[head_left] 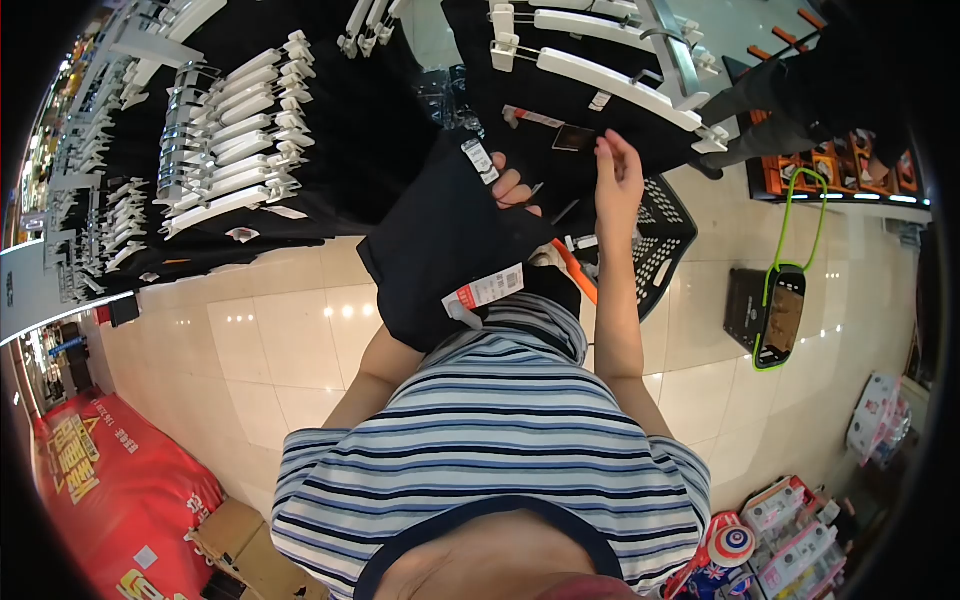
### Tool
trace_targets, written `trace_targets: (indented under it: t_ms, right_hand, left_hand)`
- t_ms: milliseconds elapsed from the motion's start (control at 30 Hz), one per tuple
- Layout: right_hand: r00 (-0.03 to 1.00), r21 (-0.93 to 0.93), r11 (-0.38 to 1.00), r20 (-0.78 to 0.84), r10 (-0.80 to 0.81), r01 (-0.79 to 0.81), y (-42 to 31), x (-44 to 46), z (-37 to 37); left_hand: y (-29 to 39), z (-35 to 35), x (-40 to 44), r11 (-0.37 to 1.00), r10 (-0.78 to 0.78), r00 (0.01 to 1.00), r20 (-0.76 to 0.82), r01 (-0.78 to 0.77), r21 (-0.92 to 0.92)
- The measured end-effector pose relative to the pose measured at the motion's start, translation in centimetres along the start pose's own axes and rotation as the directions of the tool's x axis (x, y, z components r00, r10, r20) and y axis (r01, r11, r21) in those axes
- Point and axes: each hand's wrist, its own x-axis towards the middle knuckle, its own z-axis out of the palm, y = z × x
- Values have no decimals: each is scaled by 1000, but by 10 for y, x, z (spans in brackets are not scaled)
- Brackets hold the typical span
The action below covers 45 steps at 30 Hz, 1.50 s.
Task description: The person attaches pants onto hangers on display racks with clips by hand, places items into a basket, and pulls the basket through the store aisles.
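A piece of black clothing (450, 220), probably trousers, hangs folded over my left forearm. Its waist is gripped by the curled fingers of my left hand (512, 187), beside a white label (479, 160). A red and white price tag (485, 289) with a grey security tag (461, 313) lies on the lower part of the cloth. My right hand (620, 170) is raised at the hanging black garments (560, 95), its fingers loosely bent and apart, with nothing visible in them. Just left of its fingertips is a small dark card tag (574, 138); I cannot tell whether they touch.
White clip hangers (620, 85) hold the garments ahead; a rack of more hangers (240, 130) stands left. Below my right forearm is a black shopping basket (665, 245) with an orange handle (575, 270). A green-handled basket (765, 315) stands on the tiles. Another person's legs (750, 130) are at upper right.
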Motion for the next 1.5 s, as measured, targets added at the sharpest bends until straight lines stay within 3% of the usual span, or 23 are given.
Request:
trace_targets:
  t_ms: [167,233,333,400,467,500,567,667,767,867,967,1067,1167,1233,1267,1300,1367,1400,1433,1500]
  right_hand:
    - [1000,23,1000,13,1,-1,10,25,3]
    - [1000,10,1000,29,6,-6,8,28,4]
    - [977,-11,998,204,-64,68,-9,18,5]
    - [839,-5,952,474,-266,305,-25,-2,7]
    - [612,128,982,769,-185,135,-61,-30,4]
    - [602,65,991,789,-123,116,-65,-39,4]
    - [681,-134,936,720,-133,324,-67,-54,5]
    - [720,-209,958,694,4,195,-66,-70,3]
    - [791,-192,951,606,-80,243,-51,-85,10]
    - [822,-182,980,569,41,77,-38,-86,14]
    - [840,-148,985,543,9,85,-41,-91,15]
    - [821,-143,944,543,-175,296,-38,-96,15]
    - [900,-116,980,424,-99,162,-40,-107,8]
    - [971,-256,957,228,-79,138,-53,-105,-4]
    - [977,-357,911,124,-171,205,-50,-99,-14]
    - [987,-398,904,14,-163,155,-52,-92,-26]
    - [955,-475,872,-188,-228,115,-48,-77,-54]
    - [903,-540,837,-309,-297,91,-47,-69,-68]
    - [869,-491,864,-374,-324,111,-56,-60,-78]
    - [869,-425,898,-394,-298,115,-69,-48,-99]
  left_hand:
    - [-8,4,1,999,25,999,-27,-24,26]
    - [-8,6,2,972,22,998,-64,-6,233]
    - [-5,22,3,719,95,982,-165,47,693]
    - [-5,28,1,636,146,970,-194,58,770]
    - [-5,30,-6,707,165,963,-212,34,706]
    - [-6,29,-8,747,159,962,-221,29,665]
    - [-10,24,-10,806,133,963,-233,31,592]
    - [-14,22,-13,846,96,966,-239,48,532]
    - [-18,18,-13,870,73,966,-247,59,490]
    - [-19,15,-14,877,65,967,-247,63,477]
    - [-19,13,-16,878,63,965,-254,67,475]
    - [-18,10,-20,875,65,959,-277,79,477]
    - [-14,2,-24,851,134,937,-323,58,522]
    - [-3,-12,-25,765,310,889,-336,-24,643]
    - [9,-21,-21,656,450,848,-280,-102,747]
    - [24,-28,-18,514,576,796,-186,-177,839]
    - [71,-37,-8,127,751,642,157,-373,919]
    - [96,-37,-2,59,832,539,128,-316,947]
    - [114,-34,1,-1,898,426,110,-247,969]
    - [126,-5,0,-112,889,419,184,-191,975]
